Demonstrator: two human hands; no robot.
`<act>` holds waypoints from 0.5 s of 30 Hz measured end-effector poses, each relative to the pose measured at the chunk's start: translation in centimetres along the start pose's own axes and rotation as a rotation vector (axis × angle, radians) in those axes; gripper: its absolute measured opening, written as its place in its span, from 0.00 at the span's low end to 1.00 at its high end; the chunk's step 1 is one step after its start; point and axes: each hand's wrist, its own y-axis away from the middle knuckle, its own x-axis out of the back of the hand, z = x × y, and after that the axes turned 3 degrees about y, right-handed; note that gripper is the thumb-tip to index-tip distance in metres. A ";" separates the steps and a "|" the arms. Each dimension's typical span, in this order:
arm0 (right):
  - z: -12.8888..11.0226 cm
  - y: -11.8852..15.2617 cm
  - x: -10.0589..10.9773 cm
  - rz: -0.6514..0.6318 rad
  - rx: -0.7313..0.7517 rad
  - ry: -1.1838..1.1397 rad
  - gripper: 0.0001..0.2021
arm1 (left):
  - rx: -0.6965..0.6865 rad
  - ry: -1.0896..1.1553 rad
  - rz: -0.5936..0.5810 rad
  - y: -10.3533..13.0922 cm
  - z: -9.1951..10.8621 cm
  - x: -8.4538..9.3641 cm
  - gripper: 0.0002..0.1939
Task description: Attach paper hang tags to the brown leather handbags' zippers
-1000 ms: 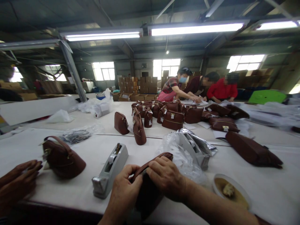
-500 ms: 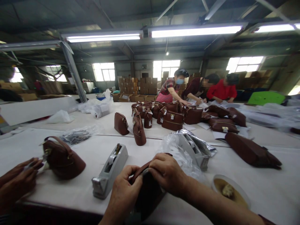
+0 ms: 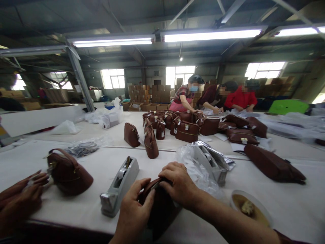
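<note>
A dark brown handbag (image 3: 162, 211) stands at the table's near edge, between my two hands. My left hand (image 3: 135, 203) is closed on the left part of its top edge, thumb on the near side. On the right part of the same edge, my right hand (image 3: 177, 184) grips with its fingers over the far side and thumb nearer me. The bag's lower part is dark and its far side is hidden. Just left of my left hand sits a grey tape dispenser (image 3: 119, 188).
A co-worker's hands (image 3: 27, 193) are beside another brown handbag (image 3: 69, 174) at left. Beyond my right hand stand clear plastic and a second tape dispenser (image 3: 214, 166). A round dish (image 3: 250, 206) lies at right. Several bags (image 3: 186, 130) and people fill the far side.
My right hand has shifted slightly left along the bag's top edge, its fingers now reaching further over the far side. My left hand stays on the bag. The co-worker's hands at left moved a little.
</note>
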 end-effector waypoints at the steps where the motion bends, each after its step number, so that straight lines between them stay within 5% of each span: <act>1: -0.1 0.0 0.0 0.021 0.015 0.008 0.09 | -0.027 -0.015 0.011 0.1 -0.1 0.1 0.17; 5: -0.8 0.4 0.6 0.105 0.098 0.048 0.07 | -0.049 -0.079 0.045 0.1 -0.4 0.3 0.15; 15: -1.9 0.6 0.6 -0.052 0.245 0.255 0.06 | -0.052 -0.056 0.006 0.4 -0.3 -0.1 0.13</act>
